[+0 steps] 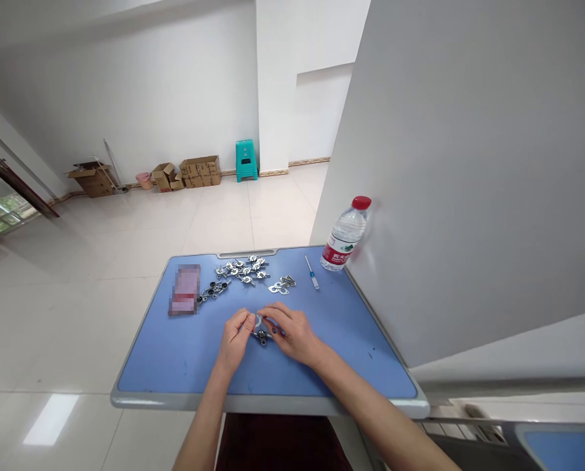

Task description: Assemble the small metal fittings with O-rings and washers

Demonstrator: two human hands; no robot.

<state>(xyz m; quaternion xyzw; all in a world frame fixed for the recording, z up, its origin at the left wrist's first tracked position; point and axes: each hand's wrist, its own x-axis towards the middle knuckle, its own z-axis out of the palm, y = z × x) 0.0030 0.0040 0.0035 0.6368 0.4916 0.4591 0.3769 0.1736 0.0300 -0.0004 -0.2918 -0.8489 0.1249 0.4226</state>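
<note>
Over the front middle of the desk, my left hand (pixel 236 332) and my right hand (pixel 291 330) come close together with bent fingers. Pinched between their fingertips is a small flat metal plate (pixel 258 321) with a curved edge. Just under it, a small metal fitting (pixel 262 336) with a dark round centre and short arms lies between the hands; my right fingers partly cover one end, and whether they touch it I cannot tell. Similar flat plates (pixel 279 288) lie in a small pile beyond my right hand.
On the blue desk (pixel 159 366) are silver metal assemblies (pixel 246 268), dark-centred fittings (pixel 214 290), a pixelated flat object (pixel 185 291), a blue-handled screwdriver (pixel 313 275) and a water bottle (pixel 344 237). A grey panel (pixel 469 163) rises along the right side.
</note>
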